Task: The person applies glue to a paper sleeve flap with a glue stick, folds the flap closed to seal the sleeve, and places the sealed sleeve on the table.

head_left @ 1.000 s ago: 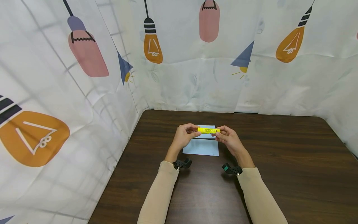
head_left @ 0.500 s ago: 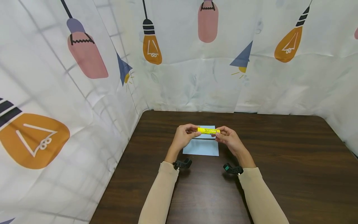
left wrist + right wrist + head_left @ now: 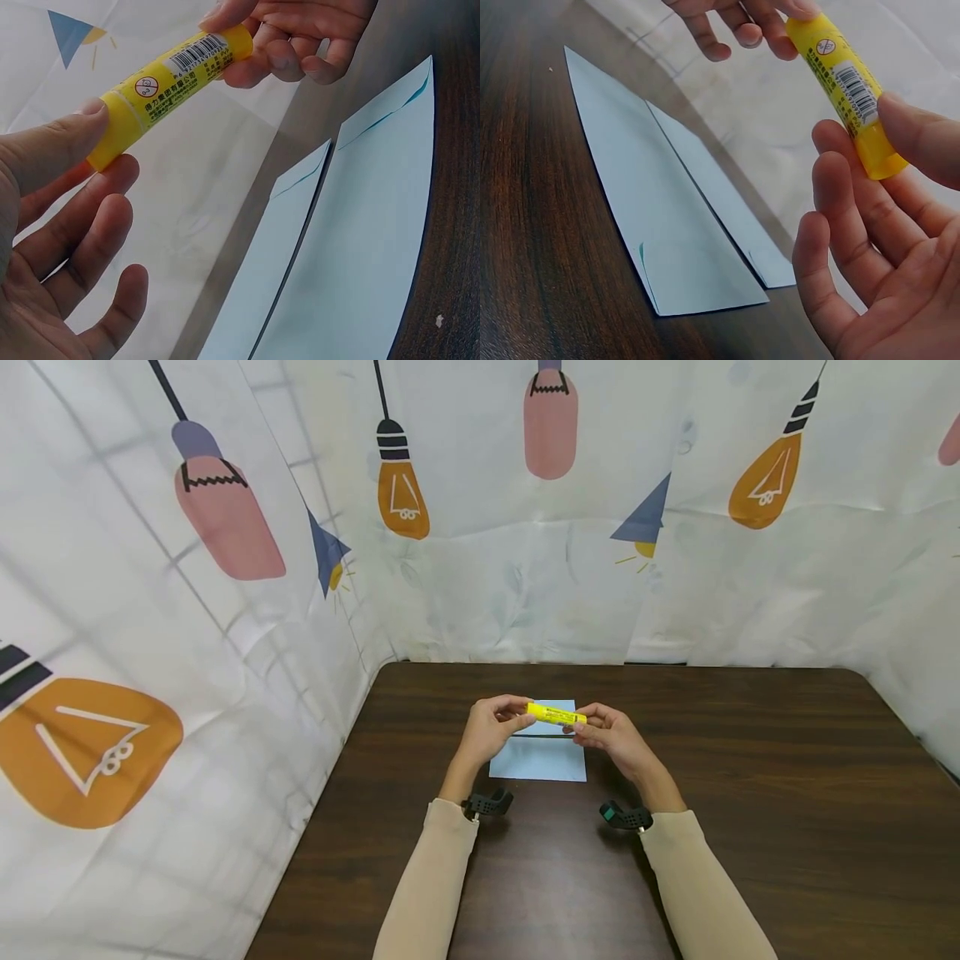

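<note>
A yellow glue stick (image 3: 555, 715) with printed text and a barcode is held up in the air, lying nearly level with its right end a little lower. My left hand (image 3: 489, 728) pinches its left end between thumb and fingers. At the other end, my right hand (image 3: 613, 740) pinches it the same way, its remaining fingers loosely bent. Beneath the hands lie two pale blue paper pieces: a front one (image 3: 537, 760) and a back one (image 3: 289, 199), with a thin dark gap between them. Thin green marks show near the papers' edges in the left wrist view.
The dark wood-grain table (image 3: 750, 793) carries the papers near its middle. Patterned white cloth (image 3: 480, 585) hangs along the back and left sides. A black band (image 3: 487, 802) sits on the left wrist, another band (image 3: 626, 815) on the right.
The glue stick has tilted slightly, its right end dropping. Both hands keep their grip, and the head view has shifted a little upward.
</note>
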The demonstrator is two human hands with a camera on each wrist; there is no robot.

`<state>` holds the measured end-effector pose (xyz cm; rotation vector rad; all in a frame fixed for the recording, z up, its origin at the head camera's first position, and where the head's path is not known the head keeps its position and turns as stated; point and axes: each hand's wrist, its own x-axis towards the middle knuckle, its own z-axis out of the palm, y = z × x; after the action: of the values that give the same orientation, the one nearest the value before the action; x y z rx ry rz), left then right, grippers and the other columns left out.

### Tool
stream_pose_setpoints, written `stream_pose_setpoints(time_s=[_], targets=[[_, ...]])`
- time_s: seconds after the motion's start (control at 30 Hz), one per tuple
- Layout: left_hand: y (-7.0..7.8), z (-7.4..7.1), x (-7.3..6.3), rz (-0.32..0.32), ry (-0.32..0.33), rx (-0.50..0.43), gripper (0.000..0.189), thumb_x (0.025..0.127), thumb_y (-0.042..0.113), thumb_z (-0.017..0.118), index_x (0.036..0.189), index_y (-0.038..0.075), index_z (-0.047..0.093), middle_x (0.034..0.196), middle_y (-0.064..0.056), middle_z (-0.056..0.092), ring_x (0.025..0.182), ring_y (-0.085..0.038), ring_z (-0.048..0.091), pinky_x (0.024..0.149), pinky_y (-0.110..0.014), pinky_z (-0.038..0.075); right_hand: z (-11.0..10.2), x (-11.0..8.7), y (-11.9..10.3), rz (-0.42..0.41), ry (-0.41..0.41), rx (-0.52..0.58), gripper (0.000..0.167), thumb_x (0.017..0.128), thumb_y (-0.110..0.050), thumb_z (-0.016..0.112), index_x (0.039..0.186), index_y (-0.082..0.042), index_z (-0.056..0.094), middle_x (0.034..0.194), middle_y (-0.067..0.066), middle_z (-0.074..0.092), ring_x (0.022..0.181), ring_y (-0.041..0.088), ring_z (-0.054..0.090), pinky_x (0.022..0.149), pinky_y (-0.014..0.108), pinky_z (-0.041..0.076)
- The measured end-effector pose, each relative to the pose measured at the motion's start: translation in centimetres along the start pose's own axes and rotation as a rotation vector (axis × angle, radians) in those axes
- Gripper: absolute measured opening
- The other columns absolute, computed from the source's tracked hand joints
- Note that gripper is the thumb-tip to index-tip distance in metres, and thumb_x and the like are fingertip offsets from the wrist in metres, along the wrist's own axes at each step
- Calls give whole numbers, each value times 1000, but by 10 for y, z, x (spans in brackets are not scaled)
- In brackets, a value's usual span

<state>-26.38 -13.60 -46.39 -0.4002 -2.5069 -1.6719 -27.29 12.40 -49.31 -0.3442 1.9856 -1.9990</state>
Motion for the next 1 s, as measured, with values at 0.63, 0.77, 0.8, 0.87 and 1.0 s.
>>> stream_pose_setpoints(time_s=[0.63,0.77,0.8,0.87,1.0], targets=[[1,4,0,19,11,-11,38,90,24,80,124,7,74,105,-10,74,86,-22,63,71,-25,52,3,-2,0,7,-7,-68,38,97,-21,71,124,3,58,111,11,77,96,30,70,86,30,58],[2,4,0,12,11,0,36,92,24,78,124,10,74,106,-9,74,86,-20,63,70,-24,52,4,1,1,4,-21,-125,38,97,-23,72,124,1,60,112,17,76,93,28,69,86,33,58],[2,4,-1,11,10,2,35,92,24,78,125,10,74,107,-8,74,86,-19,63,69,-24,52,4,1,1,0,-27,-142,38,97,-23,73,124,1,61,112,19,75,93,29,69,86,34,58],[4,4,-1,11,7,9,34,92,24,77,125,13,74,107,-7,74,85,-19,62,68,-24,52,4,2,0,-12,-38,-175,38,97,-23,73,124,1,62,113,24,74,93,31,67,87,35,58],[7,4,-2,41,-11,17,35,94,24,76,127,12,73,108,-8,73,88,-19,63,71,-26,53,5,2,-3,-44,-72,-248,35,97,-22,72,124,0,65,110,26,73,93,32,64,85,38,56]])
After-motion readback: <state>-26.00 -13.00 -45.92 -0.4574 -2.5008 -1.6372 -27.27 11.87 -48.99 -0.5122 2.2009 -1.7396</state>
